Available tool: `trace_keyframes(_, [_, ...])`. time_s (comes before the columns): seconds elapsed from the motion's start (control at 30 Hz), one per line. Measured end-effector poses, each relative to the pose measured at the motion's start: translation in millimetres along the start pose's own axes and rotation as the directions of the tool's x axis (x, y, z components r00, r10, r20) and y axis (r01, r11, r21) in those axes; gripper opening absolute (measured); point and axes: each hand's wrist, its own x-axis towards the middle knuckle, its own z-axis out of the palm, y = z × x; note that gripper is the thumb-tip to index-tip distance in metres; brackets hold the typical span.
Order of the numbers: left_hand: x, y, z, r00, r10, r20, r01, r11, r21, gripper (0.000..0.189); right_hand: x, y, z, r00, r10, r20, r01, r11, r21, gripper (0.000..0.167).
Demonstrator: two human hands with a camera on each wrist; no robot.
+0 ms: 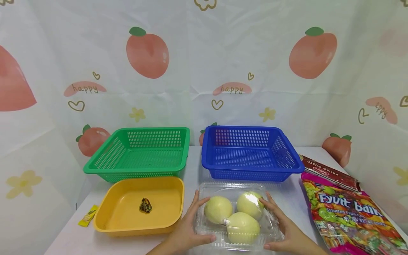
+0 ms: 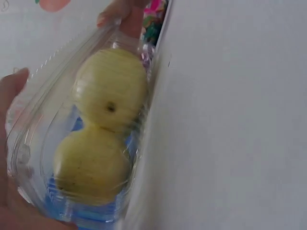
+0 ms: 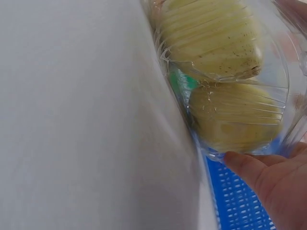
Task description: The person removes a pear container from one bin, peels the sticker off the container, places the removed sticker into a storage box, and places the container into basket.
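Between my two hands is a clear plastic clamshell box [image 1: 220,191] with three pale yellow-green pears [image 1: 243,227] inside. My left hand [image 1: 188,228] grips its left side, thumb at the front and fingers along the side and lid. On the opposite side my right hand [image 1: 288,228] holds the box the same way, its fingertips over the lid edge. Two of the pears [image 2: 111,88] show through the plastic in the left wrist view. In the right wrist view, the right thumb [image 3: 244,165] presses on the box's lower edge.
Behind the box stands a blue basket [image 1: 251,173], with a green basket [image 1: 143,173] to its left. A yellow bin [image 1: 127,226] holds a small dark wrapped candy [image 1: 145,205]. A yellow packet [image 1: 88,216] lies at left. A fruit candy bag [image 1: 353,216] and brown pack [image 1: 329,172] lie at right.
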Motion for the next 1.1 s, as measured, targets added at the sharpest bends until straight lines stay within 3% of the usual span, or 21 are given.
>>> trace_keyframes(0.13, [-0.7,-0.1,1.5,1.0,-0.004,0.028,0.005,1.0,-0.029,0.092,-0.1,-0.3,1.4,1.0,0.018,-0.003,-0.018,1.0,0.018,0.093])
trace_keyframes(0.37, [-0.6,1.3,2.3,1.0,-0.009,0.022,0.01,0.999,-0.042,0.09,-0.7,-1.1,4.9,0.995,-0.103,-0.009,0.104,0.99,0.095,0.088])
trace_keyframes(0.57, [-1.1,4.3,1.2,0.999,-0.02,0.027,0.021,0.998,-0.057,0.083,-1.8,-5.6,6.8,0.996,-0.077,-0.034,0.08,0.993,0.082,0.081])
trace_keyframes(0.63, [-1.3,5.8,0.5,1.0,-0.021,0.014,0.021,0.998,-0.059,0.081,-1.5,-8.5,7.1,0.998,-0.053,-0.04,0.056,0.995,0.079,0.077])
trace_keyframes(0.73, [-1.6,8.5,-1.3,1.0,-0.023,-0.005,0.022,0.997,-0.071,0.078,-0.6,-16.0,7.1,0.997,0.067,-0.044,-0.064,0.996,0.066,0.07])
trace_keyframes(0.87, [-2.1,12.3,-5.3,0.999,-0.02,-0.034,0.018,0.998,-0.068,0.073,0.7,-24.8,7.0,0.977,0.209,-0.047,-0.206,0.977,0.061,0.061])
trace_keyframes(1.1, [-2.6,23.8,-12.9,0.998,-0.036,-0.042,0.033,0.998,-0.06,0.064,1.1,-39.3,3.9,0.951,0.303,-0.056,-0.301,0.952,0.055,0.056])
